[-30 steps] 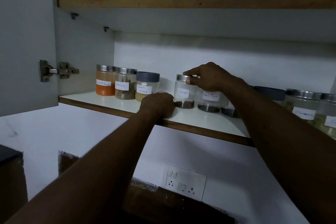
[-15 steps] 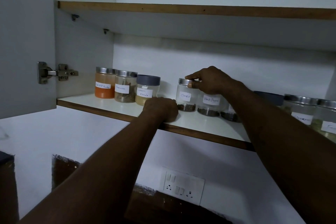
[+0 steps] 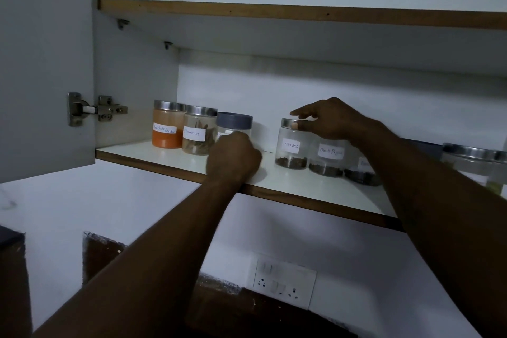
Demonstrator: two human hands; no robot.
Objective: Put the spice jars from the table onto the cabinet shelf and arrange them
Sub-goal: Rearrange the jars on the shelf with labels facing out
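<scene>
The right hand [image 3: 329, 121] pinched the nearly empty cloves jar [image 3: 292, 145] by its steel lid, likely light and slippery, while the left hand [image 3: 233, 156] rested fisted, its grip hidden.

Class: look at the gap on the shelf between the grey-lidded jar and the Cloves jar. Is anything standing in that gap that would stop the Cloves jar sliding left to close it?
Yes: the left hand rests closed in that gap. The right hand grips the Cloves jar lid.
</scene>
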